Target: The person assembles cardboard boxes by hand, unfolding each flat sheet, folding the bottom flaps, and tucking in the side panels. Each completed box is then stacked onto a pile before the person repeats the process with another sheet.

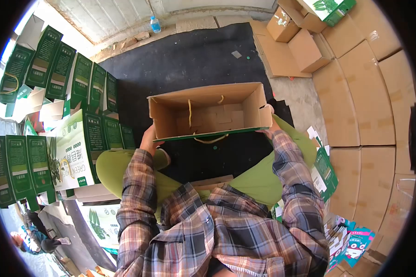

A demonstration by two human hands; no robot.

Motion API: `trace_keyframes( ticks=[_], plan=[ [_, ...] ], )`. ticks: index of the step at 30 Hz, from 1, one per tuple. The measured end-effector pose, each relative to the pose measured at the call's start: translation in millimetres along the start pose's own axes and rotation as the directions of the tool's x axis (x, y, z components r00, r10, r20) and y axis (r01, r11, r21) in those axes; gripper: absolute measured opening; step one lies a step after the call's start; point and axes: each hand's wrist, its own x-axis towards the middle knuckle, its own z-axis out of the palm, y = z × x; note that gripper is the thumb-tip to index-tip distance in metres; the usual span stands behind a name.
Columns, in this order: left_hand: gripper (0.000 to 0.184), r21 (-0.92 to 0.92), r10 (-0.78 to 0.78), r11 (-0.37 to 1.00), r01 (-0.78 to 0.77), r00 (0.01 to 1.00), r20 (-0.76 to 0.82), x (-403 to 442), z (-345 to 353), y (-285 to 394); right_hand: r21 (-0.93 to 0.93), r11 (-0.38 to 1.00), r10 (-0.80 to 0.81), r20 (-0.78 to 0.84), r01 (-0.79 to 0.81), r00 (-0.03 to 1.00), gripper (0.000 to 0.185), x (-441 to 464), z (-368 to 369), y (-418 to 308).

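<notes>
Between my hands is a cardboard gift box (211, 113), its open side facing me and its brown inside showing. A yellow cord handle (211, 139) loops from its green near edge, and more yellow cord hangs inside. My left hand (149, 140) grips the box at its left near corner. At the right end, my right hand (268, 123) holds the other corner, with fingers partly behind the cardboard. Both hands are closed on the box, which is above the black mat between my green-trousered legs.
Green printed boxes (81, 78) stand stacked at the left, several with yellow handles. Large brown cartons (356, 97) form a wall at the right. Opened cartons (293, 46) and a water bottle (155, 24) are at the back. Another person (34, 237) is at the lower left.
</notes>
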Motion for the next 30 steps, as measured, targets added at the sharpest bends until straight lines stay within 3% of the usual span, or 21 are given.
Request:
trace_keyframes(
  ticks=[2, 4, 6, 7, 8, 10, 12, 13, 14, 18, 20, 21, 24, 27, 30],
  plan=[
    [0.052, 0.053, 0.022, 0.998, -0.02, 0.999, -0.029, -0.6, 5.4, -2.3, -0.055, 0.98, 0.194, 0.026, -0.192, 0.981, 0.037, 7.5, 2.3, -7.9],
    [0.05, 0.104, 0.056, 0.993, -0.05, 0.997, -0.051, -2.1, 12.6, 6.2, -0.117, 0.971, 0.204, -0.041, -0.207, 0.978, 0.037, 4.8, 9.4, -22.7],
    [0.052, 0.178, 0.222, 0.96, -0.215, 0.975, -0.024, -4.1, 18.0, 11.7, -0.173, 0.955, 0.223, -0.121, -0.242, 0.967, 0.037, 0.3, 9.4, -26.1],
    [0.054, 0.032, 0.3, 0.953, -0.302, 0.952, 0.061, 3.0, 15.5, 11.8, -0.118, 0.981, 0.141, -0.096, -0.152, 0.985, 0.035, -0.3, 7.4, -25.2],
    [0.054, 0.029, 0.303, 0.952, -0.305, 0.951, 0.061, 5.0, 16.7, 12.2, -0.064, 0.997, 0.047, -0.071, -0.051, 0.996, 0.033, 0.5, 8.5, -30.7],
    [0.057, 0.186, 0.447, 0.877, -0.444, 0.894, 0.03, 8.2, 17.8, 14.9, -0.135, 0.99, 0.01, -0.131, -0.028, 0.991, 0.027, -1.2, 12.7, -40.9],
    [0.057, 0.19, 0.472, 0.861, -0.472, 0.88, 0.049, -8.2, 23.5, 30.2, -0.231, 0.961, -0.193, -0.167, 0.152, 0.967, 0.022, 7.7, 8.2, -34.1],
    [0.058, 0.288, 0.529, 0.796, -0.533, 0.843, 0.099, -8.1, 22.0, 32.2, -0.201, 0.947, -0.276, -0.121, 0.249, 0.953, 0.022, 13.5, 3.3, -29.0],
    [0.058, 0.376, 0.574, 0.717, -0.586, 0.803, 0.157, -8.2, 21.7, 33.2, -0.203, 0.948, -0.272, -0.123, 0.244, 0.954, 0.022, 10.9, 5.6, -34.0],
    [0.067, 0.352, 0.478, 0.75, -0.56, 0.826, 0.297, -15.4, 26.6, 37.6, -0.201, 0.967, -0.171, -0.05, 0.158, 0.984, 0.028, -1.9, 8.6, -55.5],
    [0.078, 0.359, 0.321, 0.808, -0.466, 0.861, 0.395, -17.5, 26.8, 38.9, -0.072, 0.994, -0.078, 0.093, 0.085, 0.993, 0.035, -0.6, 9.7, -58.9],
    [0.087, 0.363, 0.282, 0.815, -0.452, 0.856, 0.432, -18.9, 26.3, 41.5, -0.068, 0.997, -0.034, 0.138, 0.044, 0.99, 0.048, -0.7, 10.6, -60.9],
    [0.088, 0.224, 0.293, 0.858, -0.462, 0.799, 0.524, -29.0, 26.3, 49.5, -0.054, 0.999, 0.006, 0.12, 0.0, 0.993, 0.055, -1.3, 17.3, -64.9],
    [0.079, 0.347, 0.324, 0.811, -0.47, 0.856, 0.402, -19.1, 27.5, 44.8, 0.012, 0.997, 0.074, 0.175, -0.077, 0.982, 0.068, 2.2, 13.0, -72.4],
    [0.068, 0.38, 0.335, 0.822, -0.424, 0.9, 0.279, -5.3, 28.9, 44.0, 0.134, 0.986, 0.085, 0.14, -0.104, 0.987, 0.063, 7.9, 15.6, -70.1]
  ],
)
